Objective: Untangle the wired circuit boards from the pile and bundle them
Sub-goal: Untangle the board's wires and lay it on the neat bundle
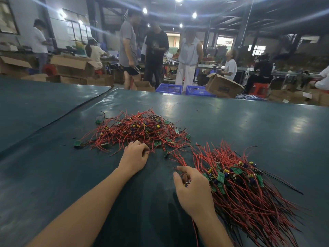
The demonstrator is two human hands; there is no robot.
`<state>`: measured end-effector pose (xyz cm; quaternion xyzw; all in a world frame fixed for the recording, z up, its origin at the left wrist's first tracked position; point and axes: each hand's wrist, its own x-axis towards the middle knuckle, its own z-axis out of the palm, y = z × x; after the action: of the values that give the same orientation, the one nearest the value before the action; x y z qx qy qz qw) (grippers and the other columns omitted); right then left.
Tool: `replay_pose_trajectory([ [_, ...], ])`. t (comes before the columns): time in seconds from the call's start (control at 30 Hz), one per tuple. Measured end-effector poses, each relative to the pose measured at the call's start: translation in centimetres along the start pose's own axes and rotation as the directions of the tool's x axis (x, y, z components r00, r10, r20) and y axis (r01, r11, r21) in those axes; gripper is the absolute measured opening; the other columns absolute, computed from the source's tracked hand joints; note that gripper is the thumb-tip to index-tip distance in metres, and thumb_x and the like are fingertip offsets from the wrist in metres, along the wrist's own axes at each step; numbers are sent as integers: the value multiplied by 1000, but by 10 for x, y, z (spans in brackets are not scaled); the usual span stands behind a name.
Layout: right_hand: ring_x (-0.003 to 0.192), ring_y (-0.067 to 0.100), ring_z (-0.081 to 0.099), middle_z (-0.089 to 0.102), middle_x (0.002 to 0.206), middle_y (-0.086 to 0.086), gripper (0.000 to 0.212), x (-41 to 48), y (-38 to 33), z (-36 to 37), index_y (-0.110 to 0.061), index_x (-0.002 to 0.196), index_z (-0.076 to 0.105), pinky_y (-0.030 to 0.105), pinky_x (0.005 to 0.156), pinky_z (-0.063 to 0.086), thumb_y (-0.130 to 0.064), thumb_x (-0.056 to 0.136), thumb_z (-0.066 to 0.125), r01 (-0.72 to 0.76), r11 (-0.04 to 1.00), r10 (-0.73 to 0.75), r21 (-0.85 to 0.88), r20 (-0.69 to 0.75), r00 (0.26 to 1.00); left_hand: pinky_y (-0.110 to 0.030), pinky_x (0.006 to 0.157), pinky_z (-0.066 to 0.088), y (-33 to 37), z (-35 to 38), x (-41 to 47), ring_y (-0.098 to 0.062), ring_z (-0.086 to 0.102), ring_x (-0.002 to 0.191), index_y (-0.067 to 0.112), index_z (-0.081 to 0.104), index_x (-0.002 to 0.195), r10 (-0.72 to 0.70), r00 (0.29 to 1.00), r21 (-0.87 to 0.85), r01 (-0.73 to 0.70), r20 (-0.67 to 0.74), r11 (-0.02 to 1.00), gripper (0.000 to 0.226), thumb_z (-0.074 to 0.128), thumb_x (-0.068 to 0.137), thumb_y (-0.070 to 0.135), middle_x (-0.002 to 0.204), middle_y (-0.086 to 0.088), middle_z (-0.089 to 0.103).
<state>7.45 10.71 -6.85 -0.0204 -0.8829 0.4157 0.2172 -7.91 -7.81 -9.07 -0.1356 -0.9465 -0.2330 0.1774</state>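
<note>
A tangled pile of small green circuit boards with red and black wires lies on the dark green table cover ahead of me. My left hand is at the pile's near edge, fingers curled round wires there. To the right lies a sorted bundle of boards with their wires fanned out side by side. My right hand sits at the bundle's left edge, thumb and fingers curled round a board with a capacitor; the held piece is mostly hidden by the fingers.
The table cover stretches wide, with a seam fold running to the far left. Beyond the far edge stand several people, blue crates and open cardboard boxes.
</note>
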Motion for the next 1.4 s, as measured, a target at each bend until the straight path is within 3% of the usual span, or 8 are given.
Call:
replay_pose_trajectory([
  [0.3, 70, 1, 53, 55, 72, -13, 23, -1, -2, -1, -27, 113, 68, 21, 68, 43, -36, 93, 62, -13, 1000, 13, 16, 4, 1000, -45, 64, 53, 10, -9, -11, -26, 60, 69, -2, 73, 87, 190, 931, -201, -260, -310, 945, 17, 63, 93, 9, 76, -9, 61],
  [0.53, 73, 2, 56, 58, 78, -13, 24, -1, -3, -1, -28, 115, 67, 18, 66, 44, -38, 93, 61, -29, 1000, 29, 7, 17, 999, -23, 67, 54, 54, -39, -24, -17, 65, 70, 2, 72, 105, 42, 832, -472, -355, -553, 807, 24, 58, 93, 17, 78, -2, 64],
  [0.6, 76, 1, 57, 59, 81, -15, 25, -1, -4, -1, -29, 116, 66, 19, 68, 45, -38, 93, 62, -35, 999, 35, 8, 29, 999, -27, 68, 56, 70, -48, -35, -17, 67, 69, 6, 72, 103, -60, 863, -640, -324, -502, 697, 23, 57, 93, 20, 78, -3, 67],
  [0.77, 68, 0, 59, 63, 82, -13, 28, -1, -9, 0, -30, 116, 62, 17, 61, 48, -38, 90, 68, -126, 980, 108, 155, 117, 987, -20, 65, 56, 100, -78, -53, -11, 65, 64, 18, 76, 87, -225, 958, -973, -136, -178, 189, 21, 57, 87, 28, 73, 0, 69],
  [0.93, 60, 8, 66, 76, 89, 3, 32, 2, -23, 0, -25, 120, 58, 25, 43, 48, -15, 91, 68, -341, 692, 205, 637, 280, 938, -18, 58, 55, 100, -91, -64, -8, 62, 57, 16, 77, 78, -252, 962, -983, 66, 108, -171, 24, 58, 83, 29, 69, 0, 66],
  [1.07, 74, 17, 73, 76, 104, 1, 23, 4, -27, -7, -22, 115, 62, 22, 37, 43, -12, 94, 62, -392, 463, 247, 795, 309, 918, -17, 50, 53, 89, -81, -75, -6, 57, 50, 13, 75, 76, -285, 916, -942, 207, 282, -264, 24, 59, 81, 30, 67, 0, 63],
  [1.23, 65, 15, 70, 77, 90, 4, 13, 2, -23, -2, -15, 99, 67, 20, 37, 41, -14, 87, 72, -353, 495, 363, 794, 180, 914, -20, 49, 54, 85, -68, -85, -9, 59, 52, 12, 69, 80, -280, 898, -936, 291, 339, -198, 25, 58, 80, 34, 68, -2, 64],
  [1.4, 66, 15, 71, 75, 77, 4, 28, 0, -21, 1, -12, 104, 60, 22, 42, 46, -10, 81, 78, -313, 475, 410, 822, 108, 906, -24, 53, 53, 88, -59, -90, -12, 61, 66, 13, 61, 104, -164, 914, -927, 352, 371, -130, 44, 70, 72, 41, 86, -6, 69],
])
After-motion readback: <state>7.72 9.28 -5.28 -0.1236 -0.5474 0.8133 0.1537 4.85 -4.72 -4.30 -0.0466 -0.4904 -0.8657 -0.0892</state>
